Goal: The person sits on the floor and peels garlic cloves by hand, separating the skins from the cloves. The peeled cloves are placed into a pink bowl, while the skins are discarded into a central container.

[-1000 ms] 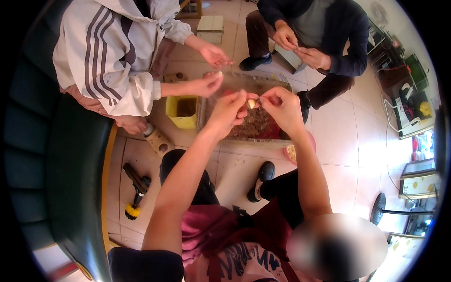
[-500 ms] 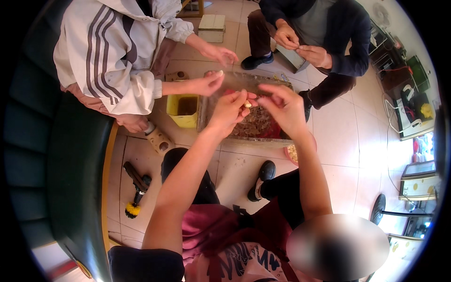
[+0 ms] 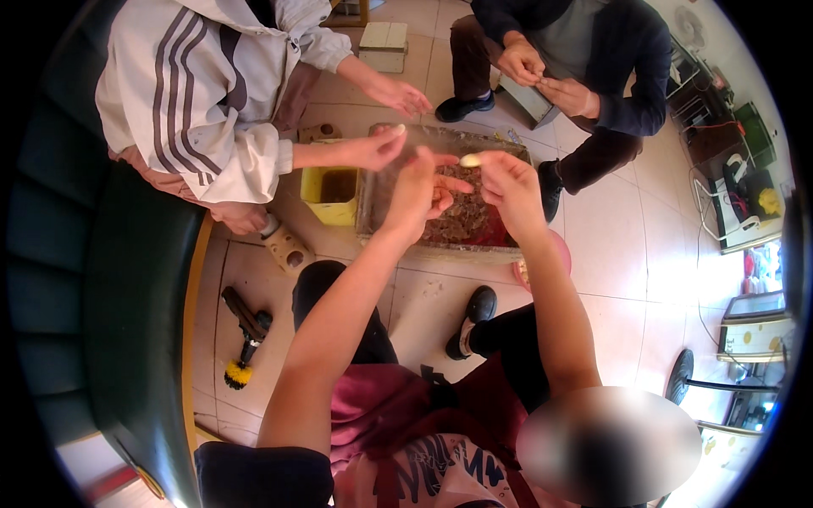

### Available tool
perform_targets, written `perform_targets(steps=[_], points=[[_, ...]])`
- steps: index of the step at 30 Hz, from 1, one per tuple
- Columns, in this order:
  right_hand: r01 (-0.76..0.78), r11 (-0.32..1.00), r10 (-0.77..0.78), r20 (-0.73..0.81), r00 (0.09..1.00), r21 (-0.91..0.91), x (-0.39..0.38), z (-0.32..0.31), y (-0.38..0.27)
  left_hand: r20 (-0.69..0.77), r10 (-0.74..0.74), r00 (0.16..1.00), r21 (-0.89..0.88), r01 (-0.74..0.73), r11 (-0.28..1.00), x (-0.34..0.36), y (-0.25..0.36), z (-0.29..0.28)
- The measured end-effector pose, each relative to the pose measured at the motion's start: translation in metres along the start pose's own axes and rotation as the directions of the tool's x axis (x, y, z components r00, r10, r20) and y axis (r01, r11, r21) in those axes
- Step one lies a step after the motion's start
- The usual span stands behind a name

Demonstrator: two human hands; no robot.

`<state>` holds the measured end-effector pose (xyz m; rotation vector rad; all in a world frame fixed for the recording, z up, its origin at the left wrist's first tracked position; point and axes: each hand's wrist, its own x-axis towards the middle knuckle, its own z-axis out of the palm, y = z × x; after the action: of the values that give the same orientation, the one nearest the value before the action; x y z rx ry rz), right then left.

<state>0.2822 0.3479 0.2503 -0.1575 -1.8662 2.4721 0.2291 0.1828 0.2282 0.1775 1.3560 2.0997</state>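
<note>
My right hand (image 3: 513,188) pinches a pale yellow garlic clove (image 3: 470,160) between thumb and fingertips. Just left of it, my left hand (image 3: 417,193) is open with its fingers apart, and nothing shows in it. Both hands are above a worn box (image 3: 366,207) heaped with brownish papery skins (image 3: 461,222). Partly behind my right forearm, a pink bowl (image 3: 559,254) with pale pieces stands on the floor.
At the left, a person (image 3: 190,102) holds both hands close to mine over the box's edge. Another person (image 3: 563,51) sits across, fingers together. A yellow container (image 3: 330,212) with brown liquid adjoins the box. A brush-tipped power tool (image 3: 246,347) lies on the tiles.
The garlic clove has passed from my left hand to my right. My left fingers have spread apart, and my right fingers have closed on the clove.
</note>
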Motion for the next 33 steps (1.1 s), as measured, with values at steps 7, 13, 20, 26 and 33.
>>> perform_targets(steps=[7,13,20,26,33], points=[[-0.082,0.995,0.082,0.007,0.997,-0.056,-0.005,0.006,-0.012,0.016,-0.041,0.999,-0.181,0.044,0.983,-0.005,0.009,-0.002],[0.414,0.415,-0.32,0.296,0.9,-0.81,-0.017,0.041,-0.002,0.046,-0.041,0.998,-0.075,0.044,0.996,-0.008,0.005,-0.002],[0.321,0.568,-0.371,0.113,0.922,-0.758,-0.013,0.024,-0.017,0.158,-0.117,0.981,-0.036,0.124,0.992,0.0,0.0,-0.012],[0.177,0.771,-0.239,-0.02,0.971,-0.611,-0.005,0.008,-0.008,0.15,-0.034,0.988,-0.139,0.055,0.989,-0.002,0.003,-0.012],[0.031,0.887,-0.1,-0.127,0.987,-0.461,-0.012,0.018,-0.017,0.056,0.06,0.997,-0.078,-0.055,0.995,0.001,-0.001,-0.011]])
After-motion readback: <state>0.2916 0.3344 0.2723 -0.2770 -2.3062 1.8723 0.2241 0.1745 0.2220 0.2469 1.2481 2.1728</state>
